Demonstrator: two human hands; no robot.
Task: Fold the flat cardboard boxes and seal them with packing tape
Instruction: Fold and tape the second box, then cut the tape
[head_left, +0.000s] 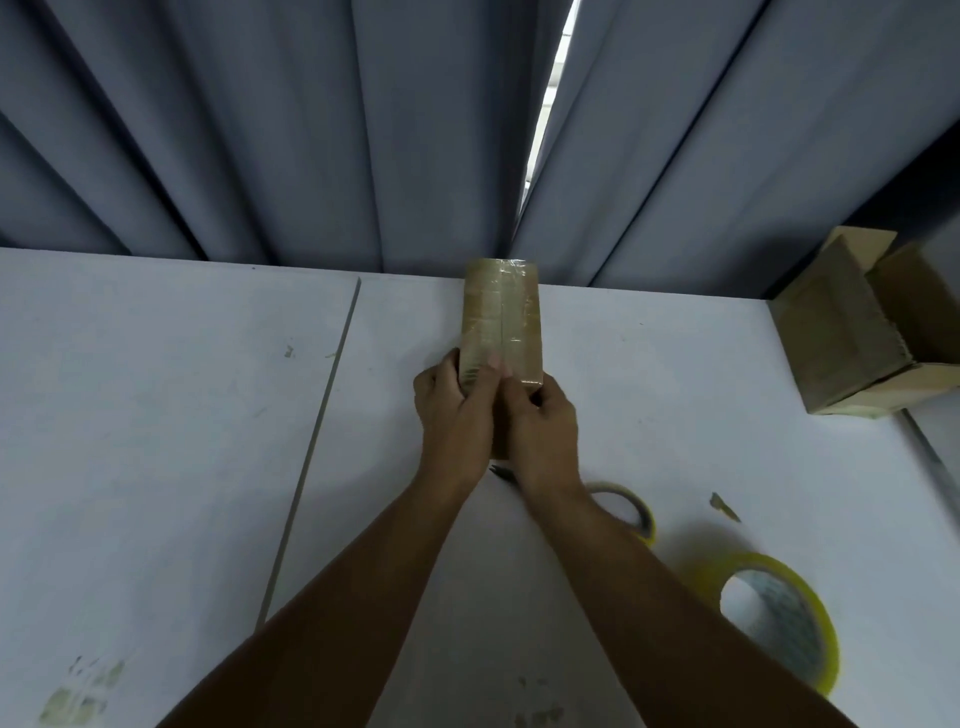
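Head view: open carton (841, 332) sits at the right table edge, flaps up, contents unreadable. White table (156, 415) has a seam and scuff marks. Grey curtain (260, 130) hangs behind, with a bright slit. Small taped box (501, 312) lies mid-table, far end by the curtain, near end between both hands. Left hand (457, 415) curls round the near-left side, thumb on top. Right hand (543, 426) grips the near-right corner, thumb pressing the top seam beside the left thumb. Small tape roll (644, 519) and large tape roll (828, 644) lie right of the right forearm.
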